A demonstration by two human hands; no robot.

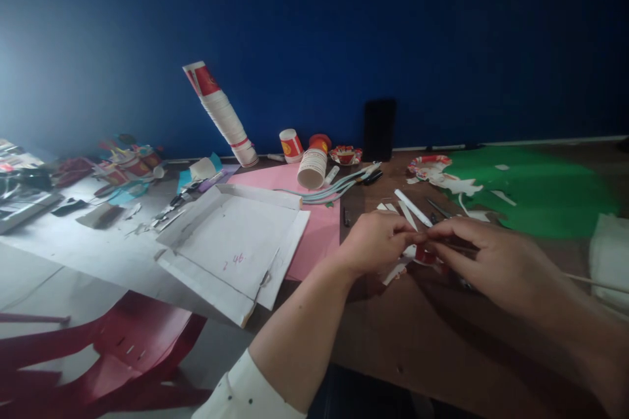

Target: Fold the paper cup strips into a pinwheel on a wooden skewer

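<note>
My left hand point(376, 241) and my right hand point(491, 255) meet fingertip to fingertip over the right side of the brown table. Between the right thumb and fingers runs a thin wooden stick point(597, 283), which comes out past the wrist toward the right edge. My left thumb and forefinger are pinched together near the stick's other end; what lies between them is hidden. Under the hands are red-and-white paper cuttings point(396, 272). Just beyond them lies a white rolled paper tube point(411, 207).
A white box lid point(216, 236) lies left over a pink sheet point(324, 209). At the wall lean a tall stack of paper cups point(223, 118) and a dark phone point(379, 129). Grey cables point(334, 194) lie mid-table, a green sheet point(540, 190) right. A red chair point(132, 347) stands front left.
</note>
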